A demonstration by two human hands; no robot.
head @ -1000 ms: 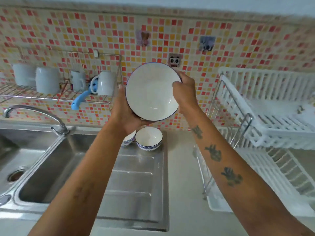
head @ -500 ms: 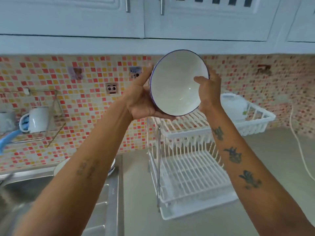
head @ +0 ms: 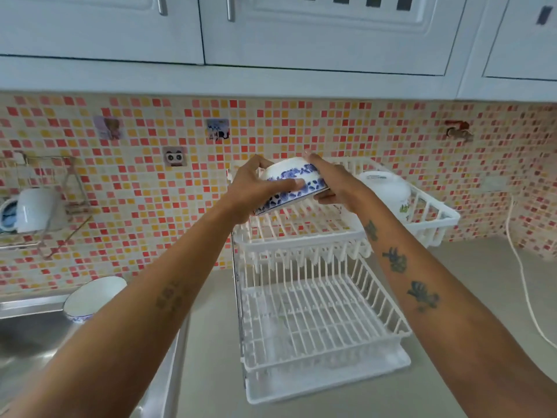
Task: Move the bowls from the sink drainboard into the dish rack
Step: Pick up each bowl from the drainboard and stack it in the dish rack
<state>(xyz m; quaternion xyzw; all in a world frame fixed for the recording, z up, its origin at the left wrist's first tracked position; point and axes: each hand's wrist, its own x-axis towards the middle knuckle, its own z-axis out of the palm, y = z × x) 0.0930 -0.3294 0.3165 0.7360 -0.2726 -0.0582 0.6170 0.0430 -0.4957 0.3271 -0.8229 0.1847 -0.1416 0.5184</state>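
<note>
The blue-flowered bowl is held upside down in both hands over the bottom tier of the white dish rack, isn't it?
Not quite. The head view shows the blue-flowered bowl held upside down between the left hand and right hand, but over the top tier of the white dish rack, not the bottom tier, which sits well below it.

Blue-floral bowl [head: 294, 184] inverted, tilted, over rack [head: 316, 312].

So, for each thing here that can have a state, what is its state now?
Blue-patterned white bowl: upside down, tilted, held over the top tier.
Left hand: gripping it.
Right hand: gripping it.
White plastic dish rack: lower tier empty.
Second bowl: upright beside the sink.
</note>
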